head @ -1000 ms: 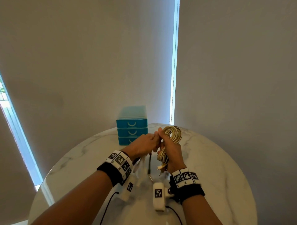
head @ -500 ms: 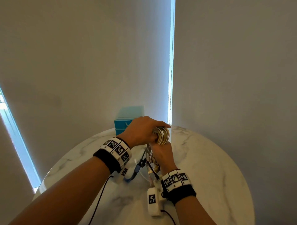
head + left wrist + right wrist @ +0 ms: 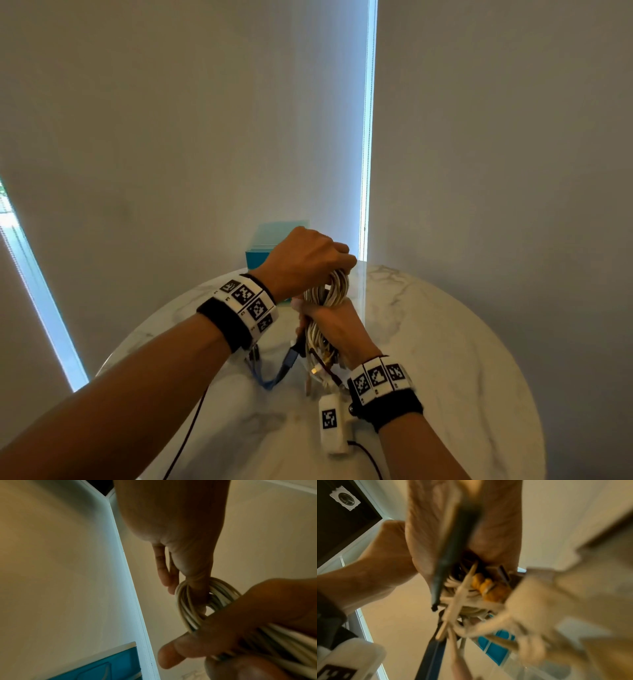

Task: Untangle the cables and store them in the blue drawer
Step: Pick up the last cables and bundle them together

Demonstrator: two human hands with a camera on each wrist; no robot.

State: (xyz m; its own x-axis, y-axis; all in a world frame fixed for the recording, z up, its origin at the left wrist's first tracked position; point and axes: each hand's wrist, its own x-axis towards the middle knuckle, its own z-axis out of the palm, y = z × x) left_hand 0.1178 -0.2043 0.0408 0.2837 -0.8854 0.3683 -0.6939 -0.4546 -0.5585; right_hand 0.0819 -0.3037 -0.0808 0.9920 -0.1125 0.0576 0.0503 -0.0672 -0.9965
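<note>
A coil of pale cables [image 3: 325,301] is held upright above the middle of the marble table [image 3: 445,359] — the right hand [image 3: 337,329] has its grip clenched around the coil's middle, the left hand [image 3: 305,262] hooks its fingers through the top loops. A blue cable [image 3: 286,368] and loose plug ends dangle below. The blue drawer unit [image 3: 255,258] stands at the far edge, mostly hidden behind the left hand.

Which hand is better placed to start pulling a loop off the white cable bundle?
Left. The left hand grips the top loops of the white cable bundle, while the right hand clamps its middle as anchor.
</note>
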